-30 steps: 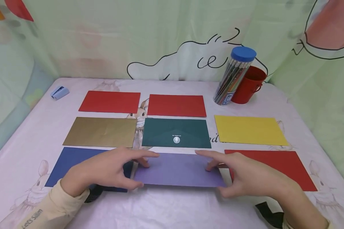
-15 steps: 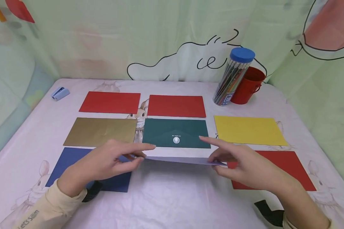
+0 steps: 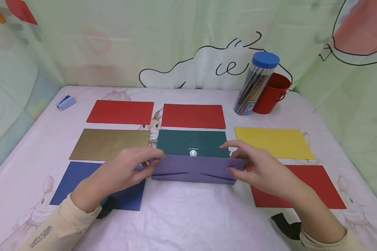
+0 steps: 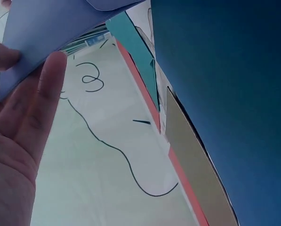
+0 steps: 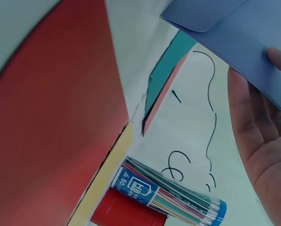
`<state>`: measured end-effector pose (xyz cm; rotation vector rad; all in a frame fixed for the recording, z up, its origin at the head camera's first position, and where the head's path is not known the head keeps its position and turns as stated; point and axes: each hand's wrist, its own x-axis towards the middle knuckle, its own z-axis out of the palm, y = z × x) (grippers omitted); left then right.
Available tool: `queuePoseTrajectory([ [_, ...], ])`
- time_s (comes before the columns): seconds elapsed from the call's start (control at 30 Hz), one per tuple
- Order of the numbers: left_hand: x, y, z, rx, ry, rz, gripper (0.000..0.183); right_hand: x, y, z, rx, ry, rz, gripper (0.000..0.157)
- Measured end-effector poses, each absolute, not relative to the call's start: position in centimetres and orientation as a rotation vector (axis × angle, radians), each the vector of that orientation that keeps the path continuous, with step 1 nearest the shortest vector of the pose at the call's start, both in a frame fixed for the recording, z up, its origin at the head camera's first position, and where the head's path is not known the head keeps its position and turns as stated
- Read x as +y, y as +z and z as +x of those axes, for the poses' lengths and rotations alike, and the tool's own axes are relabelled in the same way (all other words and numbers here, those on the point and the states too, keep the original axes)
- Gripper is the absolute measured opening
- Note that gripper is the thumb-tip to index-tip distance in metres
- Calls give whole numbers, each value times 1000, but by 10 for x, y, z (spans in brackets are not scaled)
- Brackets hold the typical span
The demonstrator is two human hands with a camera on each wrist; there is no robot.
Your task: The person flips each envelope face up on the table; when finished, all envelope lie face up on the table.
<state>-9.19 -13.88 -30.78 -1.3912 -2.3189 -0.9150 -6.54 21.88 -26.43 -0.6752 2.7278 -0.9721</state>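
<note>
A purple envelope [image 3: 194,170] is raised on edge at the middle of the table, its flap side facing me. My left hand [image 3: 122,170] pinches its left end between thumb and fingers. At the other end my right hand [image 3: 264,169] pinches it too, index finger reaching over the top edge. Both wrist views show the thumb on one face and fingers behind the purple envelope [image 4: 51,28]. Behind it lies a dark green envelope [image 3: 191,141] with a white round emblem, its near edge covered. Under my left hand is a blue rectangle [image 3: 128,198]; by my right, a red one [image 3: 314,188].
Farther back lie a gold rectangle [image 3: 110,144], a yellow one [image 3: 273,142] and two red ones, one at the left [image 3: 120,112]. A blue-lidded pencil tube [image 3: 254,85] leans by a red bucket [image 3: 271,94]. A small light-blue stapler [image 3: 66,101] sits back left.
The purple envelope was lying nearly flat, then tipped edge-on towards me, and now stands up showing its flap side. Both hands kept hold of its ends and turned with it.
</note>
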Motion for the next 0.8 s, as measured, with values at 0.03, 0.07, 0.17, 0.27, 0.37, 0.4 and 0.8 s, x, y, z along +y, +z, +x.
queuePoseTrajectory([
  [0.03, -139, -308, -93, -2336, -923, -1385, 33, 219, -265, -67, 2730, -975, -673, 57],
  [0.07, -138, -308, -93, -2359, -926, -1375, 32, 218, -266, -67, 2734, -978, -666, 55],
  [0.17, -137, -308, -94, -2453, -939, -1332, 30, 218, -269, -69, 2738, -985, -655, 50],
  [0.27, -137, -308, -94, -2569, -976, -1276, 33, 219, -272, -71, 2722, -994, -650, 46],
  [0.37, -136, -309, -94, -2681, -1027, -1244, 37, 219, -276, -72, 2686, -994, -641, 39],
  [0.4, -136, -310, -94, -2714, -1037, -1245, 37, 219, -277, -72, 2674, -991, -645, 37],
  [0.8, -130, -316, -99, -2998, -863, -1257, 41, 209, -285, -74, 2638, -783, -470, 35],
])
